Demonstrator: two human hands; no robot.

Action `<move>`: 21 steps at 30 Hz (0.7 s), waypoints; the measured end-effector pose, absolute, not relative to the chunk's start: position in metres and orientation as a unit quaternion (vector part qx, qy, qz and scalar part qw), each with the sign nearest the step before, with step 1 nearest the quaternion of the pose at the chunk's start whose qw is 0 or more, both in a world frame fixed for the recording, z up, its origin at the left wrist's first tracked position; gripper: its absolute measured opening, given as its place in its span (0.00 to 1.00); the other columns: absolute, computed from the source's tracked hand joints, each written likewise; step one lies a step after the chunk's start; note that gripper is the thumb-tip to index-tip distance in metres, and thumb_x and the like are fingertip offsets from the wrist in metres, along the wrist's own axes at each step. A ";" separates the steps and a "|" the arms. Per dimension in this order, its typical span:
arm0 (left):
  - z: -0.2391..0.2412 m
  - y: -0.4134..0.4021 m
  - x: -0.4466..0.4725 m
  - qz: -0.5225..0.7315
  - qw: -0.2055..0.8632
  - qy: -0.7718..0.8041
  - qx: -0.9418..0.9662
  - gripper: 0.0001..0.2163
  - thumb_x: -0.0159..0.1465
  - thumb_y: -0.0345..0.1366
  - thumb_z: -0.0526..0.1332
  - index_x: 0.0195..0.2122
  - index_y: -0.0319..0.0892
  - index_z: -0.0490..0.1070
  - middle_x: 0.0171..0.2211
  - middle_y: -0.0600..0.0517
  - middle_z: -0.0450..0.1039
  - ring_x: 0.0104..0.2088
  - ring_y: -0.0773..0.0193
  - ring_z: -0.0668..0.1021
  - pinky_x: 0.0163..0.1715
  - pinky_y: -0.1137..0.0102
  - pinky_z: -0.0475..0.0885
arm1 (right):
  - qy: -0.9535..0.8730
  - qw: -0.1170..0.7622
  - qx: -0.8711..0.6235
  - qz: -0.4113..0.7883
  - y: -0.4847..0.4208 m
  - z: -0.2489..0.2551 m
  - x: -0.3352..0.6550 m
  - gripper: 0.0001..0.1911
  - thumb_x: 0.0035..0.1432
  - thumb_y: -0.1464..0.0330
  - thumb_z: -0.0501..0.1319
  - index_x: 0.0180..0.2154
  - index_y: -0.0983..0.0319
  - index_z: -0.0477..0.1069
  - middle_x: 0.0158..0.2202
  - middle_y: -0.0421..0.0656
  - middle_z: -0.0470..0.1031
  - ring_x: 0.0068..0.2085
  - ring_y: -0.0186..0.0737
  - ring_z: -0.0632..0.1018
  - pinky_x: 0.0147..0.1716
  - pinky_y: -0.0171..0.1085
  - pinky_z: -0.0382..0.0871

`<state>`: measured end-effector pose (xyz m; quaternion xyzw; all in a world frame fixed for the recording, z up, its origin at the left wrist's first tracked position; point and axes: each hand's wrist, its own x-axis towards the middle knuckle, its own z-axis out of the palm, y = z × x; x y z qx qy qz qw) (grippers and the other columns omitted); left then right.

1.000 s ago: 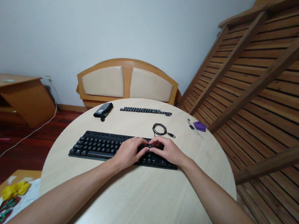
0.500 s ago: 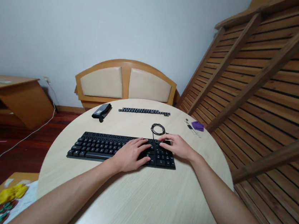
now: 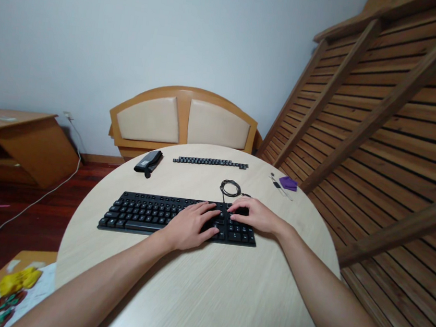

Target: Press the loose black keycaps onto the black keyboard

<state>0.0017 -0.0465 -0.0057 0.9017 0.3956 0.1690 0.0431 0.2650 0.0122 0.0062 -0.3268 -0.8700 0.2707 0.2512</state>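
Observation:
A black keyboard (image 3: 141, 212) lies across the round pale wooden table (image 3: 203, 293). My left hand (image 3: 189, 226) rests flat on its right-middle keys, fingers stretched out. My right hand (image 3: 255, 215) lies over the keys at the keyboard's right end, fingertips pressed down on the keys; nothing shows between them. A coiled black cable (image 3: 231, 188) sits just beyond my right hand.
A row of loose black keycaps (image 3: 210, 162) lies at the table's far side, a dark grey pouch (image 3: 148, 162) to its left. A purple cloth (image 3: 289, 182) and a small tool (image 3: 278, 185) lie at far right. A chair back (image 3: 183, 120) stands behind; slatted wood frame (image 3: 384, 114) leans right.
My right hand has moved from the middle of the keyboard toward its right end, then drawn back slightly. My left hand has stayed on the keys.

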 end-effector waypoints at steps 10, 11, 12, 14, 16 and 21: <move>-0.006 -0.047 0.002 0.167 0.040 0.397 0.902 0.24 0.71 0.49 0.53 0.63 0.43 0.64 0.65 0.45 0.63 0.65 0.51 0.66 0.64 0.54 0.61 | -0.880 0.254 -0.315 0.248 0.014 0.003 0.265 0.09 0.59 0.63 0.66 0.40 0.58 0.80 0.40 0.45 0.79 0.46 0.45 0.77 0.49 0.43 0.68; -0.006 -0.047 0.002 0.167 0.039 0.397 0.902 0.24 0.71 0.49 0.53 0.63 0.43 0.64 0.65 0.45 0.63 0.65 0.51 0.66 0.64 0.54 0.61 | -0.880 0.253 -0.317 0.246 0.014 0.003 0.265 0.08 0.59 0.64 0.66 0.40 0.58 0.80 0.41 0.45 0.79 0.46 0.45 0.77 0.49 0.43 0.68; -0.006 -0.046 0.002 0.167 0.038 0.397 0.902 0.24 0.71 0.50 0.53 0.64 0.43 0.64 0.65 0.45 0.63 0.65 0.51 0.66 0.64 0.54 0.61 | -0.880 0.252 -0.319 0.245 0.014 0.003 0.265 0.08 0.59 0.64 0.66 0.40 0.58 0.80 0.41 0.45 0.79 0.46 0.45 0.77 0.49 0.43 0.68; -0.007 -0.046 0.002 0.167 0.037 0.397 0.902 0.24 0.71 0.50 0.53 0.64 0.43 0.64 0.65 0.45 0.63 0.65 0.51 0.66 0.64 0.54 0.61 | -0.881 0.249 -0.322 0.242 0.013 0.003 0.265 0.08 0.59 0.64 0.66 0.40 0.58 0.80 0.41 0.44 0.79 0.46 0.45 0.77 0.49 0.43 0.68; -0.007 -0.046 0.002 0.166 0.037 0.399 0.901 0.24 0.71 0.49 0.53 0.64 0.43 0.64 0.65 0.45 0.63 0.65 0.51 0.66 0.64 0.55 0.61 | -0.880 0.247 -0.326 0.240 0.013 0.004 0.264 0.08 0.59 0.64 0.65 0.40 0.58 0.80 0.40 0.44 0.79 0.46 0.45 0.77 0.49 0.44 0.68; -0.006 -0.046 0.002 0.168 0.038 0.399 0.901 0.24 0.70 0.49 0.54 0.64 0.43 0.64 0.65 0.44 0.63 0.65 0.51 0.66 0.64 0.54 0.61 | -0.877 0.247 -0.336 0.237 0.011 0.005 0.263 0.08 0.59 0.65 0.65 0.40 0.59 0.79 0.40 0.45 0.79 0.46 0.45 0.77 0.49 0.43 0.69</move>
